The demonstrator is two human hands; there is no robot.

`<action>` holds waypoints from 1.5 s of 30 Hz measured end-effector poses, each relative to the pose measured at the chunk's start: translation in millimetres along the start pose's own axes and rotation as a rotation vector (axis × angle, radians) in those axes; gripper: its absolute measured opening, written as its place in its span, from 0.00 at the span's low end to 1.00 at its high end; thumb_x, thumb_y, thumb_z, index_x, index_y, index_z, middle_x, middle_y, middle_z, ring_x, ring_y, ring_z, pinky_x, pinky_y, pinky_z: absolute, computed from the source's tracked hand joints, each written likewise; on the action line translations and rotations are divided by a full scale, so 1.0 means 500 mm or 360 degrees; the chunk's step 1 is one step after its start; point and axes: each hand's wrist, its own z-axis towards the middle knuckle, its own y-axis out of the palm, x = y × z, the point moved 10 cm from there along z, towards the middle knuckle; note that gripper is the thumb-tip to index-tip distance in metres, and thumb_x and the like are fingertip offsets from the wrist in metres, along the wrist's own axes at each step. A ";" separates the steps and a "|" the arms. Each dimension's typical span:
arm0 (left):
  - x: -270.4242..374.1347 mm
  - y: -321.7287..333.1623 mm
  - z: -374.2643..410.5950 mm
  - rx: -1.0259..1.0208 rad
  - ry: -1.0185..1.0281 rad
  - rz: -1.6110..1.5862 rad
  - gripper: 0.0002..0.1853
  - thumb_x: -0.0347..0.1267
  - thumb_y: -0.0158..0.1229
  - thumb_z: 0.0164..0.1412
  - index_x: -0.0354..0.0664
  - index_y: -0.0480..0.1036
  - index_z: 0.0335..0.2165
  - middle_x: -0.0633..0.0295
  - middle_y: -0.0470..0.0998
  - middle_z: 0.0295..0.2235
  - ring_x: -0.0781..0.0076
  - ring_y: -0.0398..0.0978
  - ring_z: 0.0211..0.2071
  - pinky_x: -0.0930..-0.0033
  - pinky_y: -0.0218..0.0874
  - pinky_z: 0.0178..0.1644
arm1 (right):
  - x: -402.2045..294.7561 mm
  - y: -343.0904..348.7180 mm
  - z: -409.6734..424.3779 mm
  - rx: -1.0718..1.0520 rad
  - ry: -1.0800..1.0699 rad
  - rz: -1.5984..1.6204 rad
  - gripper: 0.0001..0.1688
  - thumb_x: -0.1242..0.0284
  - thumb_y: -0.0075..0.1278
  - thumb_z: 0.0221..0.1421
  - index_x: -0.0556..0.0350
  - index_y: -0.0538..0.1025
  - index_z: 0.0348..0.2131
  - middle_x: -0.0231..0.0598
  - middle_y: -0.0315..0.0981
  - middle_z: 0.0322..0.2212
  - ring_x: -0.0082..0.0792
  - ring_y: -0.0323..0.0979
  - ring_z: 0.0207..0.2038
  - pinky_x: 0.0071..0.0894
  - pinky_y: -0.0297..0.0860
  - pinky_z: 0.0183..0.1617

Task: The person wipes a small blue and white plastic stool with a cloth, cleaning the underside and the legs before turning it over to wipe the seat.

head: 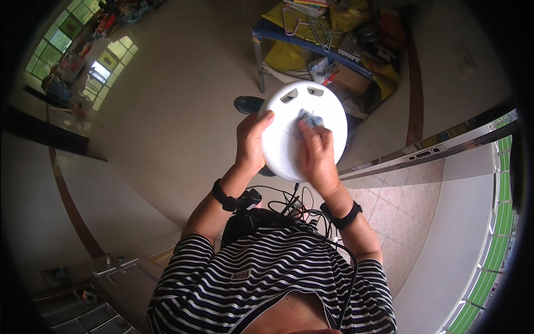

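Observation:
A round white plastic object (279, 154) with two cut-out slots near its far edge is in front of my body. My left hand (250, 140) grips it by the left rim, thumb on the upper face and fingers hidden beneath. In my right hand (319, 154) is a crumpled blue-grey cloth (311, 119), pressed against or just over the white face. The cloth and fingers look blurred. Both wrists carry black bands. Behind the object, a dark green rounded thing (249, 104) shows in part; I cannot tell what it is.
A blue-edged table (292, 39) at the far right bears hangers (294, 21), yellow cloth and books, with a cardboard box (352, 78) below. Black cables (288, 204) hang in loops at my waist. A sliding-door frame (421, 154) runs along the right. Cluttered items (62, 79) are at far left.

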 end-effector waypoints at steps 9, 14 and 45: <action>0.005 0.006 -0.007 -0.0110 -0.0092 -0.0004 0.12 0.32 0.60 0.62 0.32 0.76 0.39 0.61 0.79 0.35 0.74 0.75 0.36 0.71 0.65 0.43 | 0.111 -0.059 0.047 0.0352 0.0168 -0.0232 0.26 0.87 0.57 0.53 0.52 0.79 0.51 0.41 0.66 0.38 0.37 0.67 0.36 0.30 0.69 0.39; -0.015 -0.010 0.002 -0.0038 -0.0005 0.0101 0.11 0.32 0.60 0.61 0.34 0.76 0.36 0.63 0.78 0.33 0.76 0.74 0.34 0.72 0.64 0.41 | 0.091 -0.031 0.016 0.0248 0.0228 -0.0156 0.26 0.85 0.56 0.54 0.54 0.77 0.52 0.44 0.66 0.38 0.39 0.69 0.36 0.32 0.70 0.40; -0.054 0.036 0.022 -0.0338 -0.0373 0.0294 0.47 0.72 0.33 0.60 0.37 0.76 0.32 0.65 0.76 0.28 0.80 0.72 0.29 0.75 0.65 0.34 | -0.075 0.025 0.005 -0.0437 -0.0225 0.0425 0.24 0.82 0.62 0.42 0.54 0.82 0.43 0.41 0.68 0.36 0.44 0.71 0.39 0.36 0.71 0.44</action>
